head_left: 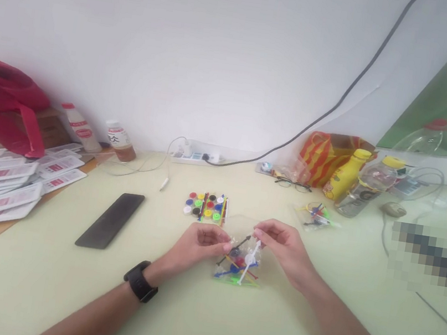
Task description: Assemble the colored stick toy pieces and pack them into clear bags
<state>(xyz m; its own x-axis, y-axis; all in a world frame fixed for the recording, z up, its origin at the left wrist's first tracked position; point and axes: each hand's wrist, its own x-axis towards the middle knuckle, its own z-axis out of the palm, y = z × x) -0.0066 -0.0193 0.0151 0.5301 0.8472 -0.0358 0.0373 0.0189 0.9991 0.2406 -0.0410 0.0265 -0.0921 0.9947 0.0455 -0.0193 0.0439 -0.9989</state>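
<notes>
A small clear plastic bag (231,276) with coloured spinner arrows in it rests on the table between my hands. My left hand (205,246) is closed, its thumb and fingers pinching the bag's upper left edge. At the upper right edge my right hand (285,246) pinches the bag too. A white spinner arrow (249,262) lies uppermost, its tip close to my right fingertips; whether it is inside the bag I cannot tell. Just beyond my hands sits a neat set of coloured discs (210,205), with slim coloured arrows lined up between them.
Another bag of arrows (317,216) lies to the right. A black phone (110,220) is at the left, near piled white packets (11,180). Bottles (346,174), glasses (293,184) and a power strip (191,156) stand or lie along the wall. A mouse (393,209) is farther right.
</notes>
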